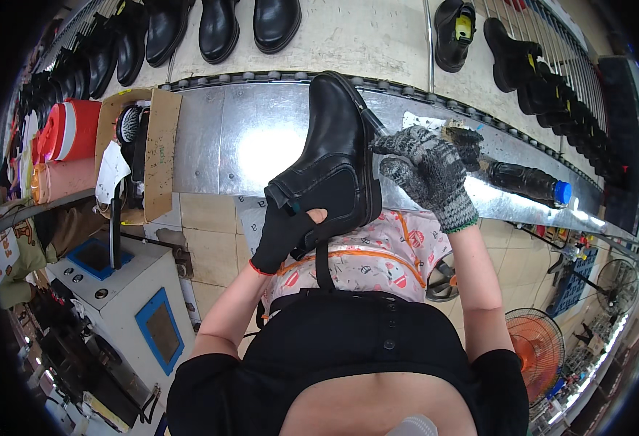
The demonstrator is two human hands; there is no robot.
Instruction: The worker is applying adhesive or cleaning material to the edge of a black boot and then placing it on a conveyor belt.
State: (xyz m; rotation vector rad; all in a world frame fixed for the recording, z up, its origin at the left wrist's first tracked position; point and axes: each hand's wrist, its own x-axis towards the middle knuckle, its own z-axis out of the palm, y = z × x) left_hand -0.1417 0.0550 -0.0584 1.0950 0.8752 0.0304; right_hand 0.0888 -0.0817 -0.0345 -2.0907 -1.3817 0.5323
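Observation:
A black ankle boot (328, 138) lies on its side across the metal ledge, toe pointing away, with an elastic panel near its cuff. My left hand (285, 231), in a black glove with the thumb tip bare, grips the boot at its cuff; some fingers are hidden inside the opening. In a grey knitted glove, my right hand (428, 163) is closed around a slim brush-like tool (375, 122). The tool's dark end touches the edge of the boot's sole. Its exact kind cannot be made out.
Black boots (219, 29) line the conveyor (363, 43) beyond the ledge. A cardboard box (161, 156) with a hairbrush (127, 125) stands left. Right of my right hand lie a dark bottle with a blue cap (563, 192) and a stained dark lump (465, 144). An orange fan (534, 349) stands lower right.

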